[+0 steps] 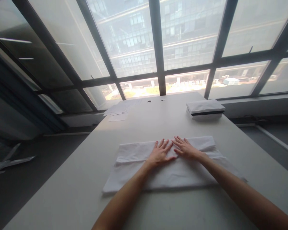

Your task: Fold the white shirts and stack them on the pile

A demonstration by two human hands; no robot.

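A white cloth point(134, 166), folded into a wide rectangle, lies flat on the white table point(74, 191) in front of me. My left hand point(160, 152) rests palm down on the middle of the cloth, fingers spread. Right beside it, my right hand point(186, 148) also lies flat on the cloth with fingers stretched out. The two hands nearly touch at the thumbs. Neither hand holds anything.
A stack of folded white cloths point(204, 108) with a dark band sits at the table's far right. Loose sheets of paper point(118, 111) lie at the far left corner. Large windows point(158, 48) stand behind the table; dark floor lies on both sides.
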